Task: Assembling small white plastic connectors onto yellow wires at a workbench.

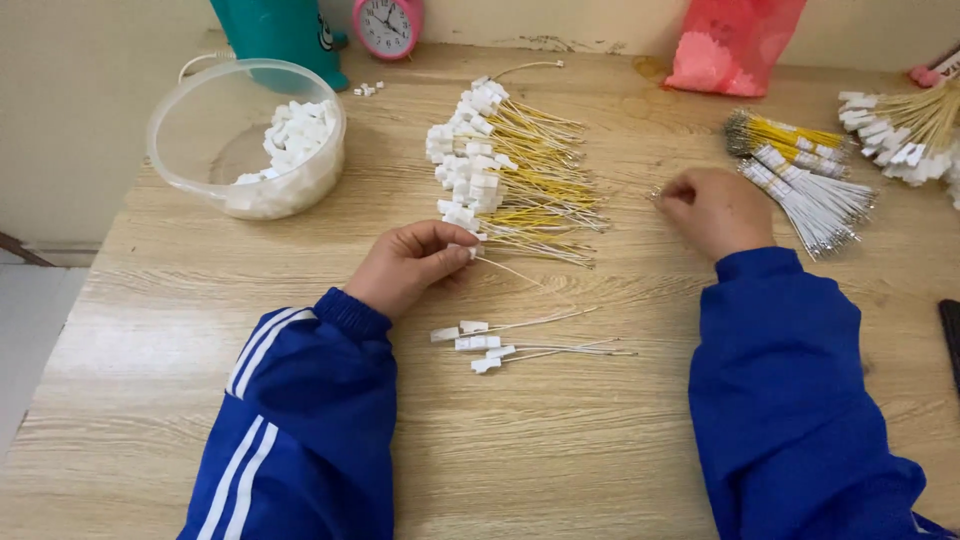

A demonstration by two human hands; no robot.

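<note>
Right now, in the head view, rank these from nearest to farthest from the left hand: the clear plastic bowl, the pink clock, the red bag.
From the left hand:
1. Clear plastic bowl, up and to the left, holding white connectors.
2. Pink clock, at the table's back edge, almost straight ahead.
3. Red bag, far back on the right side.

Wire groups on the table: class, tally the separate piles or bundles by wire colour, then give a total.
Yellow wire groups: 3 – the big pile, a tied bundle, a fanned bundle
White wire groups: 2 – a bundle, a small set
Total: 5
</note>
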